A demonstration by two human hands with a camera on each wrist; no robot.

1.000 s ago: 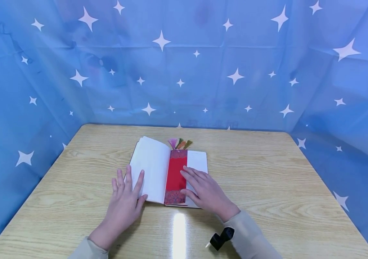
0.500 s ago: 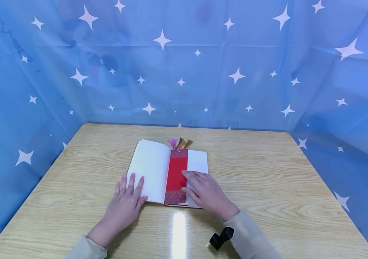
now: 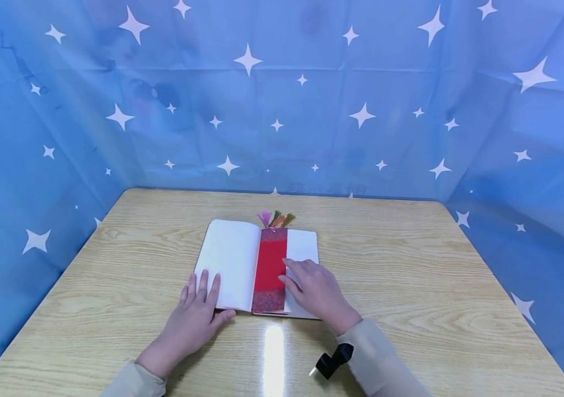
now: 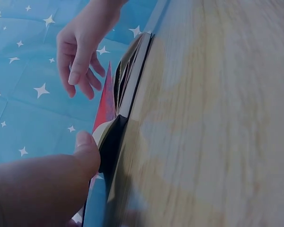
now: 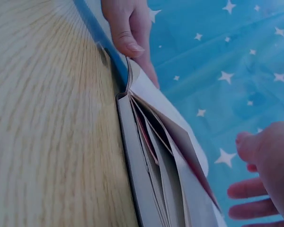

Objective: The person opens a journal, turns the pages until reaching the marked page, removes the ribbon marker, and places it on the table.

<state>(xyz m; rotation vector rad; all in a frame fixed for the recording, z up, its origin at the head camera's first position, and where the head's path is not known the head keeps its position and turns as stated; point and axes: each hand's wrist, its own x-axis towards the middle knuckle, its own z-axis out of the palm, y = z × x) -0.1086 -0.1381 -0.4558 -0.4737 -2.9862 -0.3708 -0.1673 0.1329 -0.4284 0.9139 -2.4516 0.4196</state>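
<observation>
An open book (image 3: 232, 248) with blank white pages lies at the middle of the table. Along its inner fold, over the right page, is a red bookmark (image 3: 270, 264) with patterned ends and coloured tassels (image 3: 277, 219) past the top edge. My left hand (image 3: 189, 322) rests with straight fingers on the lower left page, its thumb by the bottom edge. Just above the right page, my right hand (image 3: 318, 291) hangs with relaxed fingers near the bookmark's right edge. The left wrist view shows that right hand (image 4: 83, 54) apart from the pages. Loose pages (image 5: 173, 175) fan apart in the right wrist view.
The wooden table (image 3: 411, 264) surrounds the book on all sides. A blue curtain (image 3: 282, 99) with white stars hangs behind the table and at both sides. A small black device (image 3: 334, 359) is fixed at the right sleeve.
The left page has settled flatter, and my left hand has moved slightly down with its thumb spread out. My right hand's fingers have drawn back a little to the right, off the bookmark.
</observation>
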